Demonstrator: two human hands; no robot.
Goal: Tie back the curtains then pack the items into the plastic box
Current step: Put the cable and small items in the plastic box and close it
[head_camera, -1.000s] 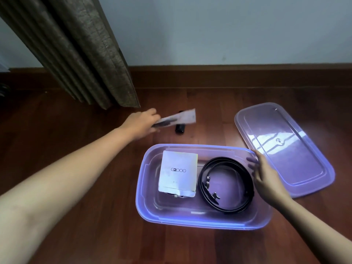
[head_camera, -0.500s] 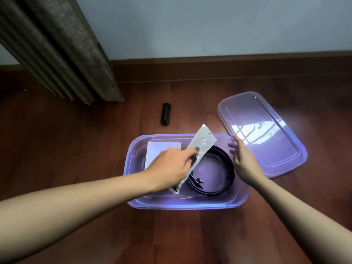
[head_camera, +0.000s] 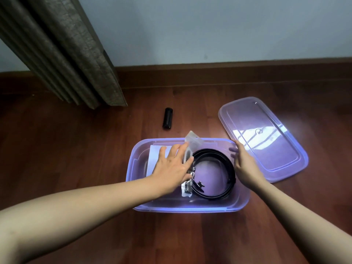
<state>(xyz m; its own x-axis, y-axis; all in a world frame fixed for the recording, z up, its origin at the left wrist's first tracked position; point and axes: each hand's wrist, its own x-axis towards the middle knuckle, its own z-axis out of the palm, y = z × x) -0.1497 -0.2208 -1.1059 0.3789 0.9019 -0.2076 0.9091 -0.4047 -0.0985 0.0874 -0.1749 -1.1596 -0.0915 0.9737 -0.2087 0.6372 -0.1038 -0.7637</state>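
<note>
A purple see-through box (head_camera: 171, 209) sits open on the wooden floor (head_camera: 76, 159), and its lid (head_camera: 266, 141) lies flat on the floor just to its right, with the near corner tucked behind the right wrist. Inside the box a black belt (head_camera: 213, 151) is coiled in the right half, its buckle at the near left of the coil. A white card (head_camera: 154, 157) lies in the left half. A clear packet (head_camera: 193, 141) leans between them, its top edge poking up by the far rim and its lower end resting beside the buckle. The left hand (head_camera: 171, 166) reaches into the box with fingers straight and spread, lying across the card and the packet without gripping either. The right hand (head_camera: 245, 168) holds the box at its right rim, fingers hooked over the edge near the far corner. A small black cylinder (head_camera: 167, 121) lies on the floor beyond the box, apart from it. A grey-brown curtain (head_camera: 66, 54) hangs in folds at the upper left, its hem just above the floor in front of the pale wall (head_camera: 209, 25).
</note>
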